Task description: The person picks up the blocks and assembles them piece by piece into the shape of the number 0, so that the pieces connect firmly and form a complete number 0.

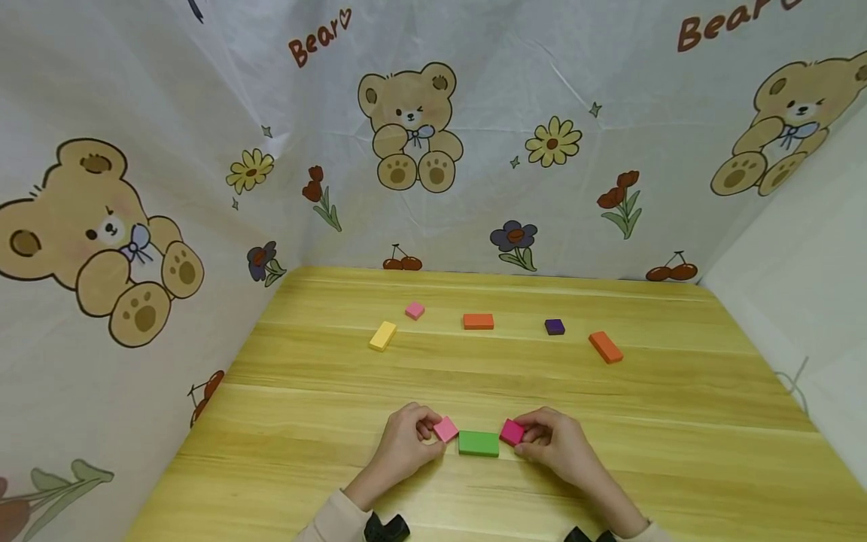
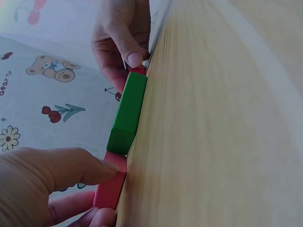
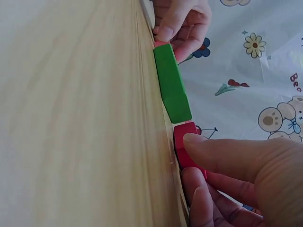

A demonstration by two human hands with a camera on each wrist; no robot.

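Observation:
A green rectangular block (image 1: 479, 444) lies flat on the wooden table, between both hands. My left hand (image 1: 409, 439) pinches a light pink square block (image 1: 445, 430), turned cornerwise, at the green block's left end. On the other side, my right hand (image 1: 557, 443) holds a deep pink square block (image 1: 512, 432) between thumb and fingers, close to the green block's right end. From the left wrist view, the pink block (image 2: 111, 182) appears to touch the green one. A narrow gap shows beside the deep pink block (image 3: 185, 142) in the right wrist view.
Farther back on the table (image 1: 325, 391) lie a yellow block (image 1: 382, 336), a small pink block (image 1: 415, 310), an orange block (image 1: 478, 322), a purple block (image 1: 555, 327) and a tilted orange block (image 1: 606, 347). A bear-print curtain (image 1: 474, 211) borders the back and left.

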